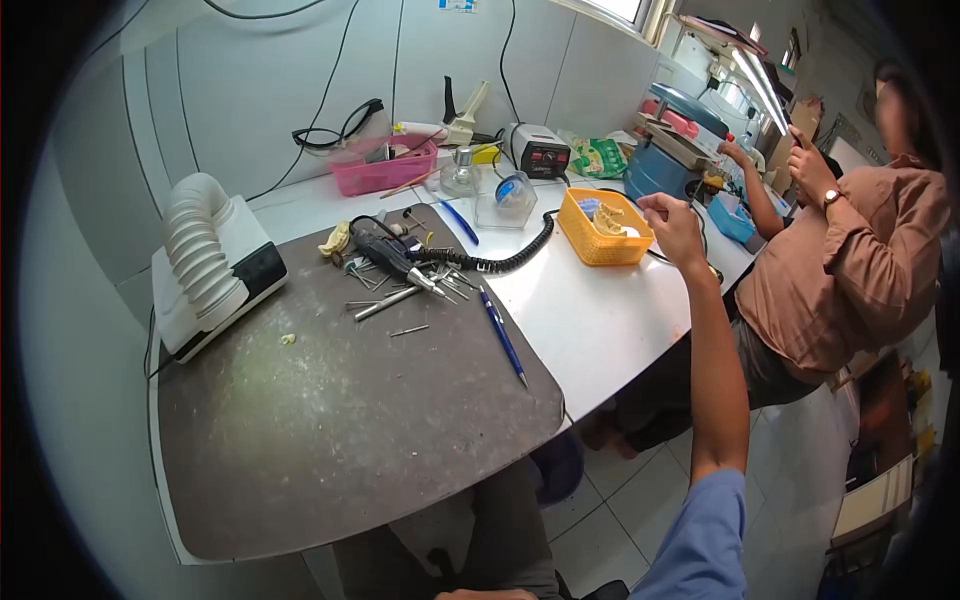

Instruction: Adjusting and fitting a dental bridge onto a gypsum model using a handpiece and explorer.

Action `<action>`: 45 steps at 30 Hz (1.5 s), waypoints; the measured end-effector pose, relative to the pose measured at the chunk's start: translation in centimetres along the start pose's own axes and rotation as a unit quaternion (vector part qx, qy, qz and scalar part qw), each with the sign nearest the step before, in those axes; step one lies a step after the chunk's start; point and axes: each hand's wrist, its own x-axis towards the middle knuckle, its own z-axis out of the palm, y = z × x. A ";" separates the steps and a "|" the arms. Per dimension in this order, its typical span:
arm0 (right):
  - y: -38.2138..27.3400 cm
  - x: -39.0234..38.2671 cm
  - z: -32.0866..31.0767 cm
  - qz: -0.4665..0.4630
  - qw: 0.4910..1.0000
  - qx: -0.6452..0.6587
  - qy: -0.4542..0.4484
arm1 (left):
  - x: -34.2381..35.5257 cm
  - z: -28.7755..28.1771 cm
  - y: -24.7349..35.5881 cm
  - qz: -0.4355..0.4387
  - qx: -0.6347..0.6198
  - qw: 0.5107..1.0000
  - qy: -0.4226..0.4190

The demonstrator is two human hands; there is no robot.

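Observation:
My right hand [672, 225] is raised beside the yellow plastic basket [605, 250], its fingers curled together; what they hold, if anything, is too small to make out. Inside the basket are pale yellow dental models [608, 219] and a lilac piece. A sliver of my left hand [485, 594] shows at the bottom edge, over my lap, fingers hidden. On the dark bench mat [300, 450] lie a rotary handpiece [385, 255], scattered metal burs and a blue pen [503, 338].
A white hose unit [210, 270] stands left. Behind are a pink basket [380, 175], control box [540, 150], glass jars and blue tank [650, 170]. At right, a person in brown [860, 270] holds something up; another person's arm [760, 200] reaches behind them.

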 end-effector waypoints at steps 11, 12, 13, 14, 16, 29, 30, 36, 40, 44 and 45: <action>4.4 5.6 2.4 -0.073 0.981 -0.081 -0.159 | 3.1 -2.1 -1.1 0.131 -0.174 0.975 0.052; 3.5 5.6 3.0 -0.074 0.982 -0.077 -0.159 | 3.1 -1.8 -1.0 0.136 -0.163 0.975 0.065; 2.8 5.3 3.0 -0.069 0.982 -0.076 -0.155 | 3.0 -1.7 -1.0 0.116 -0.234 0.964 0.057; 2.6 5.4 3.1 -0.075 0.981 -0.073 -0.161 | 3.0 -1.6 -1.0 0.096 -0.305 0.946 0.047; 2.6 5.6 3.2 -0.069 0.984 -0.079 -0.146 | 3.3 -2.2 -1.1 0.097 -0.279 0.955 0.003; -0.5 5.4 0.4 -0.126 0.988 -0.015 -0.090 | 5.8 -5.1 -1.7 0.067 -0.126 0.989 -0.036; -2.2 4.5 0.2 -0.139 0.986 -0.003 -0.097 | 5.9 -5.1 -2.2 0.089 -0.135 0.987 -0.014; -13.5 -1.6 4.3 -0.280 0.941 0.080 -0.171 | 7.2 -6.4 -3.0 0.167 -0.118 0.979 0.015; -18.5 -6.1 7.3 -0.336 0.902 0.127 -0.241 | 8.5 -6.3 -0.8 0.152 -0.133 0.978 0.046; -22.5 -9.5 10.3 -0.389 0.864 0.169 -0.271 | 7.5 -4.3 0.1 0.142 -0.171 0.973 0.066; -23.3 -10.2 10.7 -0.393 0.861 0.167 -0.275 | 6.9 -3.5 0.2 0.148 -0.198 0.967 0.063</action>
